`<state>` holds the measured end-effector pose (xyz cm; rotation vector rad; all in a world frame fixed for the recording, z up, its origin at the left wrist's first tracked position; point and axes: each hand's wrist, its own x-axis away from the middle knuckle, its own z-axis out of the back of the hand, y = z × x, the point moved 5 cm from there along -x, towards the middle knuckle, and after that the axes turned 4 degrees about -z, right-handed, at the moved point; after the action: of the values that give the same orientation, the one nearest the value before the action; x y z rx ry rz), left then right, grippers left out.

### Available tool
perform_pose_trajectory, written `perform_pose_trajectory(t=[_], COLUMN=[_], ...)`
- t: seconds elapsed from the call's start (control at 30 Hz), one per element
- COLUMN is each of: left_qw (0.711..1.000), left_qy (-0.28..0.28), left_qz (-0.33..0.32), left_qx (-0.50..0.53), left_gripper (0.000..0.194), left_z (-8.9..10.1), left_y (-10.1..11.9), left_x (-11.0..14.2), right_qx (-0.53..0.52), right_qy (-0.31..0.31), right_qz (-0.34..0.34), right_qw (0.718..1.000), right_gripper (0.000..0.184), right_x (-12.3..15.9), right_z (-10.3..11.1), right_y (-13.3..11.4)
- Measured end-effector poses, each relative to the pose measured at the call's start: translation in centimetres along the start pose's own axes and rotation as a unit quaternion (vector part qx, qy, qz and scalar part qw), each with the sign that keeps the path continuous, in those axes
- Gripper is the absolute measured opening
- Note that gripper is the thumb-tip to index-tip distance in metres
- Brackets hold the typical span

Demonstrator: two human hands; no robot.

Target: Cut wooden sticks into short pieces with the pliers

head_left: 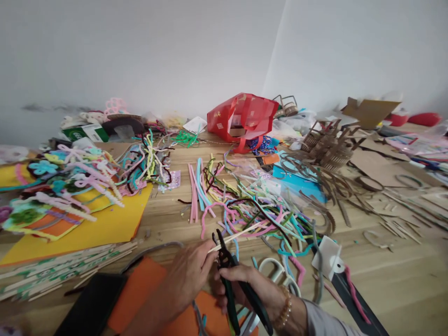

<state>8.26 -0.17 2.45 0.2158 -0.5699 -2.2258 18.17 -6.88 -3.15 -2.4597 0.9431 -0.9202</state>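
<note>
My left hand (187, 275) pinches the near end of a pale cream pipe cleaner (241, 232) that runs up and to the right over the table. My right hand (252, 289) grips the dark handles of black pliers (224, 254), whose jaws sit around the pipe cleaner close to my left fingertips. Both hands hover low over orange felt (140, 289) at the table's front edge. Just beyond them lies a tangled heap of coloured pipe cleaners (252, 205).
A yellow sheet (105, 224) with pipe-cleaner flowers (70, 182) lies at left, wooden sticks (52, 270) in front of it. A red bag (241, 116) stands at the back. Cardboard strips and a cardboard model (325, 144) fill the right. A white tape holder (327, 256) sits nearby.
</note>
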Motion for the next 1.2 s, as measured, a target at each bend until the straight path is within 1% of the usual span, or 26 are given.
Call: perform_pose_trajectory(t=[0.07,0.13,0.27,0.4,0.6,0.7,0.87,0.97,1.07,1.2], left_qw=[0.999,0.994,0.979,0.961,0.939,0.931,0.917,0.907,0.902,0.911], left_qy=[0.016,0.028,0.060,0.094,0.178,0.201,0.230,0.259,0.282,0.290], left_qz=[-0.031,-0.061,-0.100,-0.142,-0.175,-0.197,-0.225,-0.228,-0.218,-0.201], left_qx=[-0.040,-0.082,-0.170,-0.219,-0.235,-0.232,-0.233,-0.242,-0.245,-0.213], left_gripper=[0.022,0.022,0.028,0.024,0.025,0.028,0.033,0.036,0.038,0.037], left_z=[-0.3,-0.5,-0.6,-0.8,-1.0,-1.0,-0.7,-0.4,-0.3,-0.4], left_y=[0.2,0.5,1.0,1.0,0.8,0.8,1.1,1.3,1.4,1.3], left_x=[0.0,0.0,-0.1,-0.1,-0.1,0.0,0.1,0.1,-0.1,0.0], right_qx=[-0.018,-0.025,-0.023,-0.003,0.005,0.017,0.025,0.033,0.046,0.074], right_qy=[-0.026,-0.029,-0.009,0.021,0.009,0.027,0.059,0.077,0.091,0.105], right_qz=[0.000,-0.007,-0.016,-0.009,-0.013,-0.013,-0.023,-0.040,-0.048,-0.043], right_qw=[1.000,0.999,1.000,1.000,1.000,0.999,0.998,0.996,0.994,0.991], right_gripper=[0.035,0.032,0.028,0.025,0.021,0.017,0.019,0.019,0.019,0.017], right_x=[-0.1,0.0,0.0,-0.3,-0.7,-0.4,0.2,0.4,0.4,0.6], right_z=[-0.1,0.0,0.4,0.9,1.4,1.3,0.8,0.6,0.6,0.5], right_y=[-0.2,-0.4,-0.6,-0.4,-0.1,-0.2,-0.4,-0.5,-0.6,-0.9])
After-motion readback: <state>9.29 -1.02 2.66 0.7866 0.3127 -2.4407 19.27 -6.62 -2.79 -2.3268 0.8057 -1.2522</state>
